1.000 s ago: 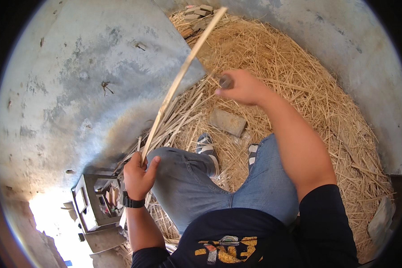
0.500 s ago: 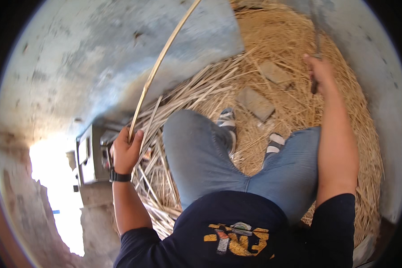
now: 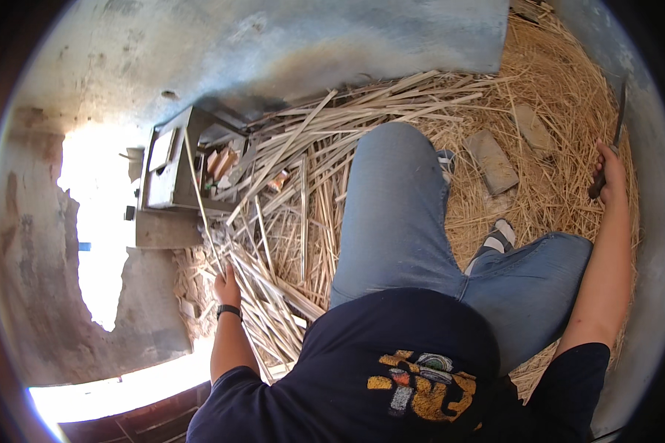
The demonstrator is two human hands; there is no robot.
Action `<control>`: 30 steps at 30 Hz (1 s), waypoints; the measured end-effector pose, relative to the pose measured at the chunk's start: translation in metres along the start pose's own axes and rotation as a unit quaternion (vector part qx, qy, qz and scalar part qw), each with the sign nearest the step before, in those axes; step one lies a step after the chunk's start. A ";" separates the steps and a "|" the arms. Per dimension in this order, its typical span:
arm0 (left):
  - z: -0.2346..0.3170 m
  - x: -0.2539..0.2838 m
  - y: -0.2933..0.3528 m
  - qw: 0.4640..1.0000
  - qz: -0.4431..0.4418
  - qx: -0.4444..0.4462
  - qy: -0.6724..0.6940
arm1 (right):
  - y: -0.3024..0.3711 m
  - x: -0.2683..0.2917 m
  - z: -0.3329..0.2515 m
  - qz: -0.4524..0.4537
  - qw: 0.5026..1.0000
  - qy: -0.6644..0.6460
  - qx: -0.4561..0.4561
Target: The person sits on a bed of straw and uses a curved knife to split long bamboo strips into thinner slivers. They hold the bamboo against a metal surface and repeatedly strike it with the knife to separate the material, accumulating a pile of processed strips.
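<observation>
Across the shirt [image 3: 377, 325], yellow print [image 3: 430, 404], hands [image 3: 227, 286] [image 3: 612, 175] around stick [image 3: 197, 184] and knife [image 3: 621, 111].

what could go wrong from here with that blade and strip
The knife in the right hand appears close to the wall, so it might scrape it. The thin strip in the left hand crosses the cabinet in view and might snag. Loose straw around the footwear could make footing slippery.

To our left we see a grey cabinet [image 3: 162, 190] with an open front and reddish pieces [image 3: 220, 162] in it, near a jagged, glaring gap [image 3: 100, 266] in the stained wall [image 3: 41, 244]. To our right, one brick [image 3: 491, 162] lies near a second brick [image 3: 533, 130].
</observation>
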State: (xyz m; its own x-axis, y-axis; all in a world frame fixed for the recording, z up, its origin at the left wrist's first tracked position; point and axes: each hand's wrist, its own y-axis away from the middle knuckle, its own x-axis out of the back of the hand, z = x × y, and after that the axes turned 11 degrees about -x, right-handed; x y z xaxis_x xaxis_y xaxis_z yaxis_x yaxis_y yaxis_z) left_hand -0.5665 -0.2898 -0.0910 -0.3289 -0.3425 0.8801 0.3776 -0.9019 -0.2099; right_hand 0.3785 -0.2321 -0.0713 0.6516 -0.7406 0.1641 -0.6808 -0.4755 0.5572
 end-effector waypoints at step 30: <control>-0.104 -0.124 0.158 0.768 -0.470 0.434 0.025 | 0.052 -0.009 -0.036 0.117 0.992 -0.050 0.025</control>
State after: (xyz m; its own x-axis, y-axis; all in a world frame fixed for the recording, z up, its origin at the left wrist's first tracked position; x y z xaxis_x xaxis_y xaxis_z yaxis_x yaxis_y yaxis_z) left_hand -0.5559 -0.4170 -0.2773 -0.8341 0.3242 0.4463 0.3802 -0.2483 0.8910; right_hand 0.3498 -0.2332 -0.0148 0.4399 -0.8752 0.2014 -0.8262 -0.3065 0.4727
